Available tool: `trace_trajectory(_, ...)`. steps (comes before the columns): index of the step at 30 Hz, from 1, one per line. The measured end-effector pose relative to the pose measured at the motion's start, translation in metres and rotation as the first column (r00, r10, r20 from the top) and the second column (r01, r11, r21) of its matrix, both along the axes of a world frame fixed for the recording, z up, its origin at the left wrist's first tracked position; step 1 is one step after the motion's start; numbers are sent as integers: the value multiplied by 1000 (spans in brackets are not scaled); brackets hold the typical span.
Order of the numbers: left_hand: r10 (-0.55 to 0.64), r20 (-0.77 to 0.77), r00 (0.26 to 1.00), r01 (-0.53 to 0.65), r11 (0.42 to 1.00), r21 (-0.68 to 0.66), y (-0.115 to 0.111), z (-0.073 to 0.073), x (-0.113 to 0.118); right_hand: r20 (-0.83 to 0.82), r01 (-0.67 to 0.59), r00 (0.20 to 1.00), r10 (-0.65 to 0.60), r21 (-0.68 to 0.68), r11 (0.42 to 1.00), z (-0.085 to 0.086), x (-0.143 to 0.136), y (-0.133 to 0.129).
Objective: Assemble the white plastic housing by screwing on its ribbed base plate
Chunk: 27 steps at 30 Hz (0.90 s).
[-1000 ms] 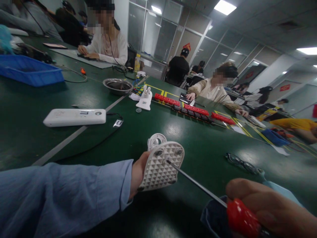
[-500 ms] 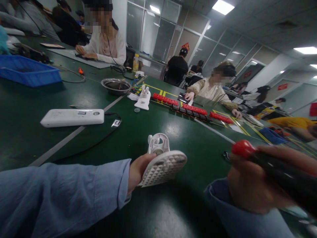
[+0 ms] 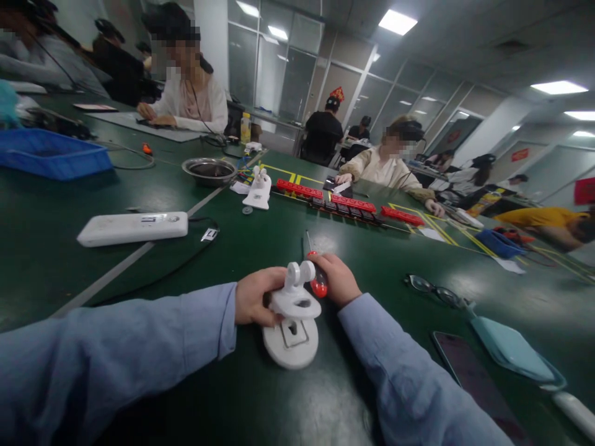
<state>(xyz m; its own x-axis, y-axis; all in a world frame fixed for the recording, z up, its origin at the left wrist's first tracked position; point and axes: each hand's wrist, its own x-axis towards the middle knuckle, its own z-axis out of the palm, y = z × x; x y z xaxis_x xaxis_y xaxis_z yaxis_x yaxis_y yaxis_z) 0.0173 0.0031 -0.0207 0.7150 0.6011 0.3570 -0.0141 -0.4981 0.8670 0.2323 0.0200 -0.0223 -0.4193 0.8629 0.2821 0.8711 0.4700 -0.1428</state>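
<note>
Left grip point(image 3: 260, 296) pinches the white bracket point(image 3: 289, 306) over the surface point(image 3: 260, 406); right grip point(image 3: 338, 280), clenched or loose I cannot tell, covers the screwdriver point(image 3: 320, 287) beside it, which could roll away if the bracket knocked it

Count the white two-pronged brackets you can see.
2: one bracket in the left hand, another bracket near the metal bowl. More could be hidden.

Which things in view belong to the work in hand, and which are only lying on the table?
Apparently in use:
white bracket, held in the left hand
red-and-black screwdriver, at the right hand
perhaps the similar white piece farther off

Apparently just lying about:
eyeglasses
phone
light-blue case
white oblong device
blue tray
</note>
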Motion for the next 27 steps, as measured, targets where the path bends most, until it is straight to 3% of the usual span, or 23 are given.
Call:
trace_trajectory(5,63,-116,991,-26,955,295,10,-4,-3,52,-7,999,9,-29,1000,-3,3,1)
trace_trajectory(8,107,-164,981,-48,944,327,12,-7,-4,11,35,999,-35,-8,999,2,5,-2)
trace_trajectory(10,119,-185,976,-57,949,311,12,-8,-4,-125,108,987,-104,20,994,12,0,-6)
trace_trajectory(12,120,-191,974,-64,959,277,11,-8,-4,-477,138,866,-147,-54,989,25,-14,-11)
trace_trajectory(13,121,-189,974,-69,962,264,10,-8,-4,-677,90,719,-156,-133,987,32,-25,-15)
trace_trajectory(15,136,-185,973,-86,963,256,8,-7,-4,-891,-174,421,-169,-262,949,44,-48,-21)
trace_trajectory(16,146,-190,971,-96,963,253,7,-6,-4,-913,-299,361,-192,-308,903,48,-59,-23)
trace_trajectory(18,155,-211,965,-108,970,216,6,-5,-5,-914,-442,331,-237,-372,816,52,-76,-26)
trace_trajectory(20,149,-227,963,-113,980,163,4,-3,-5,-916,-491,322,-241,-379,784,49,-85,-25)
trace_trajectory(24,135,-227,965,-100,982,159,4,-1,-5,-942,-511,283,-177,-305,804,43,-85,-22)
trace_trajectory(27,136,-232,963,-89,975,203,5,-2,-5,-959,-506,237,-157,-259,823,51,-82,-21)
